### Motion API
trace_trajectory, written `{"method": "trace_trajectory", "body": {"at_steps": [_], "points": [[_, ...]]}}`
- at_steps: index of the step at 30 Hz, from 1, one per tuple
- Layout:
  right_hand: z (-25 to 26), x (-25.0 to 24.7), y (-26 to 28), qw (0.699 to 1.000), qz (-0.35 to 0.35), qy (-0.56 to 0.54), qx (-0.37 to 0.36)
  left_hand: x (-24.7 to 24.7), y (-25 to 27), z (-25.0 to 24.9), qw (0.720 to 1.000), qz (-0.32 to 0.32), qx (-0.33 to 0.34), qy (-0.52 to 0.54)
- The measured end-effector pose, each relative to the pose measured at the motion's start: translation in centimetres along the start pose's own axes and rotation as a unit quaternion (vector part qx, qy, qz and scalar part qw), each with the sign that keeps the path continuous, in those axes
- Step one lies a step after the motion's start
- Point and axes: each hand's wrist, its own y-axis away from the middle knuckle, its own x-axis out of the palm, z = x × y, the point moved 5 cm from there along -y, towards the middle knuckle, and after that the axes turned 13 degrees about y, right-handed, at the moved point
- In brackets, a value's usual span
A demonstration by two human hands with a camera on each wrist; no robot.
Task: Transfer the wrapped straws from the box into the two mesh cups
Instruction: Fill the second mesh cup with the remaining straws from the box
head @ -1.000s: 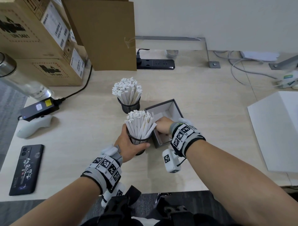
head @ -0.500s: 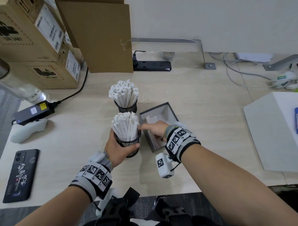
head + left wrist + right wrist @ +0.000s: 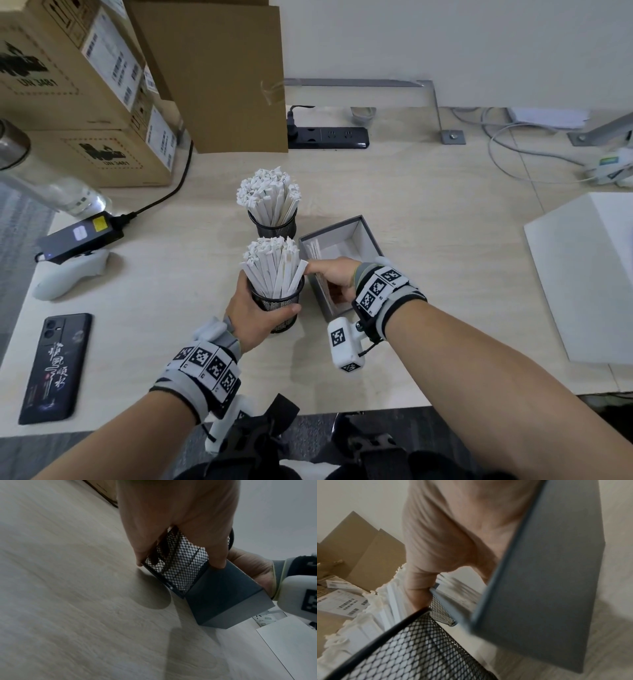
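Two black mesh cups stand mid-table, packed with white wrapped straws. My left hand (image 3: 255, 313) grips the near mesh cup (image 3: 279, 305), whose straws (image 3: 270, 263) fan out; this cup (image 3: 180, 563) touches a corner of the grey box (image 3: 223, 595). The far mesh cup (image 3: 274, 228) stands just behind it. The open grey box (image 3: 363, 228) sits to the right, with a few straws (image 3: 313, 250) against its left wall. My right hand (image 3: 334, 277) grips that wall, thumb outside by the cup, fingers curled inside. What the fingers touch is hidden.
A black phone (image 3: 54, 366), a white controller (image 3: 68, 274) and a black adapter (image 3: 82, 234) lie to the left. Cardboard boxes (image 3: 85, 102) stand at the back left, a power strip (image 3: 329, 137) behind them. A white box (image 3: 589, 274) and cables (image 3: 513, 150) are on the right.
The near cup in my left hand has come down and stands more upright beside the box. My right thumb has moved out of the box toward the cup.
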Motion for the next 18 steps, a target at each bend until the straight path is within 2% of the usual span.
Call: {"method": "trace_trajectory", "body": {"at_steps": [4,7,9,10,13,16,18], "points": [[1.0,-0.8,1.5,0.996,-0.047,0.058,-0.040,-0.2,0.1,0.0,1.000,-0.002,-0.001,-0.006],[1.6,-2.0,1.4,0.984,-0.101,0.113,-0.092,-0.7,0.0,0.2,1.000,-0.007,-0.007,-0.007],[1.9,-2.3,1.5,0.976,-0.113,0.140,-0.125,-1.1,-0.1,0.1,1.000,-0.011,-0.015,-0.006],[2.0,-2.5,1.7,0.977,-0.108,0.128,-0.133,-1.2,-0.1,0.0,1.000,-0.011,-0.016,-0.006],[1.8,-3.7,2.2,0.985,-0.097,-0.004,-0.143,-1.3,-0.4,-0.5,1.000,-0.014,-0.017,-0.010],[1.8,-5.5,2.8,0.975,-0.131,-0.092,-0.156,-0.9,-0.6,-0.9,1.000,-0.010,-0.011,-0.013],[1.9,-6.8,3.2,0.958,-0.170,-0.148,-0.178,-0.5,-0.6,-1.2,1.000,-0.008,-0.007,-0.014]]}}
